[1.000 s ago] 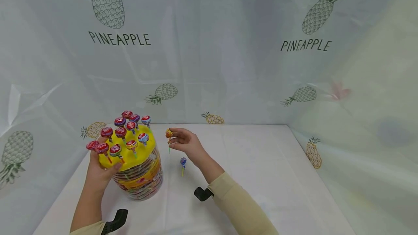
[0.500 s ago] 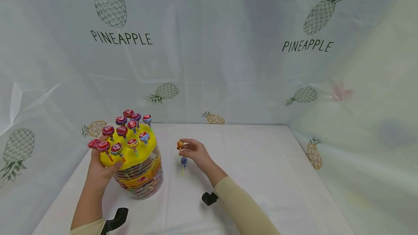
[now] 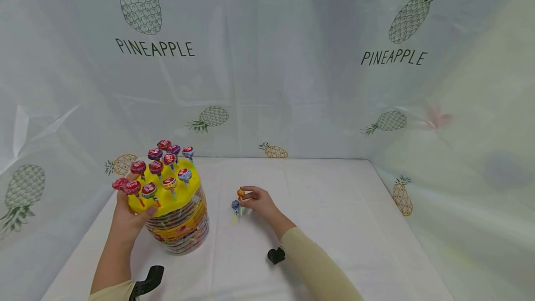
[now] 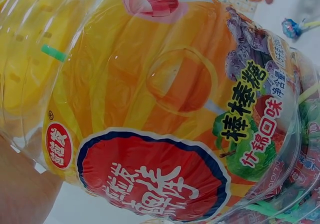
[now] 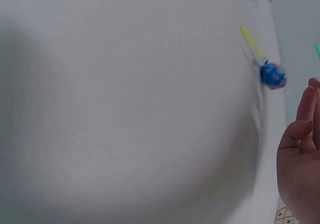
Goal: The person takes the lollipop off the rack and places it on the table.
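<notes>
Grey-white cloth (image 3: 309, 82) hangs behind and around a white-covered table (image 3: 334, 226). At far left in the head view, the cloth bears a green pineapple print (image 3: 22, 194). Next comes a cream left sleeve (image 3: 110, 291) with a black wrist mount (image 3: 148, 284). The person's left hand (image 3: 131, 212) grips the top of a clear plastic lollipop jar (image 3: 179, 233), its thumb on the near side of the yellow lid (image 3: 166, 205). 12 wrapped lollipops (image 3: 156, 167) are stuck in the lid with heads up, several tilted, their wrappers red, purple, blue, green and yellow. The left wrist view shows the jar's orange label (image 4: 130, 84), with a red oval and Chinese lettering. Right of the jar, a blue-wrapped lollipop (image 3: 235, 205) with a yellow stick lies on the table. Near it, the right hand (image 3: 259, 200) pinches an orange-wrapped lollipop (image 3: 240, 193) in its fingers; the left wrist view shows a gap between these 2 sweets. Farther right come another black wrist mount (image 3: 276, 256), a cream right sleeve (image 3: 317, 264) and a yellow-orange pineapple print (image 3: 402, 196).
</notes>
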{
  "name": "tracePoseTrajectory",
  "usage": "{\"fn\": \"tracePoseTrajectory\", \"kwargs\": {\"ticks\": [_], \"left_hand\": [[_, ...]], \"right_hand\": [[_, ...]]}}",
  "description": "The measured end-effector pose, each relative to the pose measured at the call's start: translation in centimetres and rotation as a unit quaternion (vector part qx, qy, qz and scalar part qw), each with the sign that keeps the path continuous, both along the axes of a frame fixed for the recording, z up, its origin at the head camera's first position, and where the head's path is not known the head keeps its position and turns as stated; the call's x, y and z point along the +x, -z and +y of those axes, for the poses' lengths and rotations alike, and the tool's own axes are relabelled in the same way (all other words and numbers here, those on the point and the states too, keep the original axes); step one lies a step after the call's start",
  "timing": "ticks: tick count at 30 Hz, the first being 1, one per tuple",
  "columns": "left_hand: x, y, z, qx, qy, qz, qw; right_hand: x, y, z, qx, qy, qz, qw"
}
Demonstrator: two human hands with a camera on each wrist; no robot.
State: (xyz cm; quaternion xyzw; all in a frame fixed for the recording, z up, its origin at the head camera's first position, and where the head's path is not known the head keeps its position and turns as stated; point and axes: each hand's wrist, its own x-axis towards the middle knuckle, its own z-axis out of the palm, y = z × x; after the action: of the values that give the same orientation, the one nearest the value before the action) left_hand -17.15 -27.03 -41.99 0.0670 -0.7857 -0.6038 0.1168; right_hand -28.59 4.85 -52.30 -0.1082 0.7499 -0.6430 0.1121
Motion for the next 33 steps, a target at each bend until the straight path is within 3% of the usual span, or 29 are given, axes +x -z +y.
{"fn": "tracePoseTrajectory", "kwargs": {"ticks": [4, 10, 24, 33], "left_hand": [[0.1, 0.0, 0.0, 0.015, 0.003, 0.004, 0.9999], [-0.1, 0.1, 0.1, 0.026, 0.003, 0.01, 0.9996], [-0.1, 0.1, 0.1, 0.008, 0.0, 0.026, 0.9996], [-0.2, 0.1, 0.1, 0.027, 0.001, 0.02, 0.9994]], "right_hand": [[-0.7, 1.6, 0.3, 0.023, 0.001, -0.002, 1.0], [-0.8, 2.7, 0.7, 0.047, -0.003, -0.014, 0.999], [-1.3, 3.3, 0.8, 0.055, -0.025, -0.017, 0.998], [-1.4, 3.3, 0.7, 0.081, -0.028, -0.018, 0.996]]}}
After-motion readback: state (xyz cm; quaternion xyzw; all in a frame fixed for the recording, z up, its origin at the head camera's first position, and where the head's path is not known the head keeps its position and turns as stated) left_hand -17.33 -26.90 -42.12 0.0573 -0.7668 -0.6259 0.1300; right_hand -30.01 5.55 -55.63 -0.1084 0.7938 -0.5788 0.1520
